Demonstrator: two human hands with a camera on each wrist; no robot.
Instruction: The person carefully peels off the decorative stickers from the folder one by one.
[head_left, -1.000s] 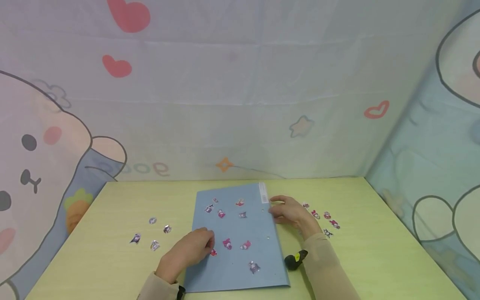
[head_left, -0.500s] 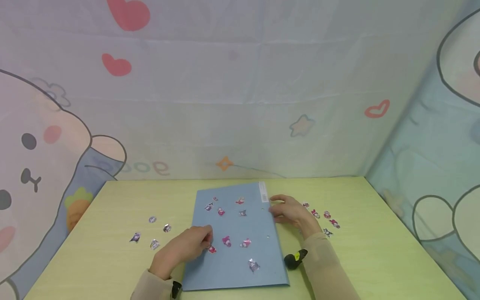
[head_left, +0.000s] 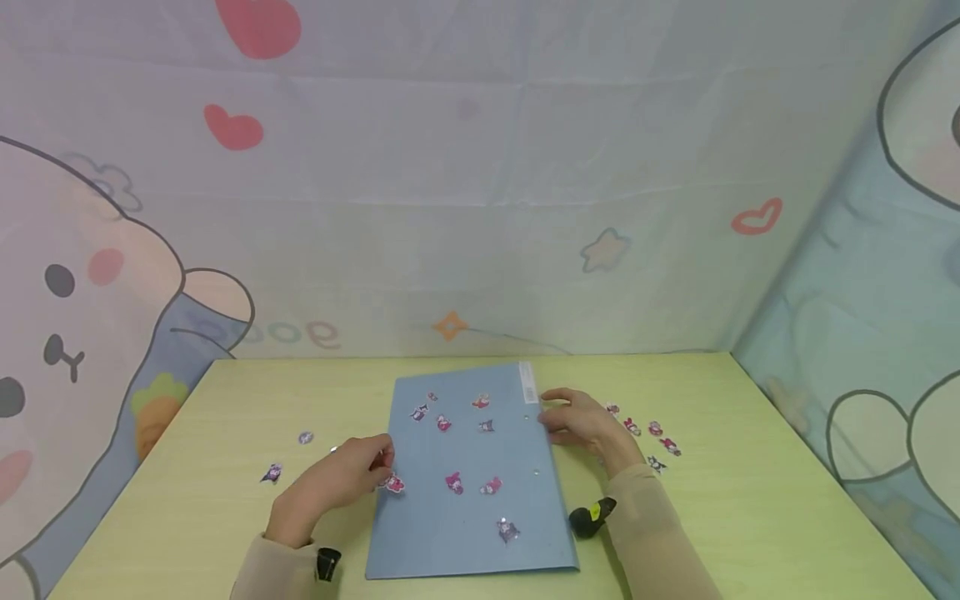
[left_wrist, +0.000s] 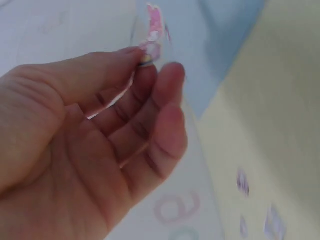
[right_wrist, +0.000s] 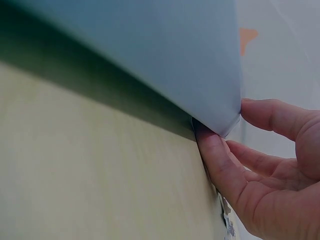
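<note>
Pale blue and smooth, a flat rectangular folder lies on the light yellow-green table in the head view, with small glossy cartoon stickers scattered over its face and a white printed label at its upper right corner. The left hand is over the folder's left edge, thumb and finger pinching a small red-and-white sticker with an irregular cut outline. The right hand rests at the folder's right edge, its fingers apart and loosely bent. Loose purple stickers lie on the table to the left, and loose pink and dark stickers to the right, near the right wrist. Both sleeves are plain beige cloth. Behind the table hangs a creased, pale fabric curtain printed with hearts and cartoon shapes. In the left wrist view, the thin pinched sticker stands up from the tips of thumb and forefinger, pink and blurred, while the remaining fingers curl softly. In the right wrist view, the folder's smooth side edge slants above the table, casting a dark shadow, and the right hand's fingertips touch it near its corner.
</note>
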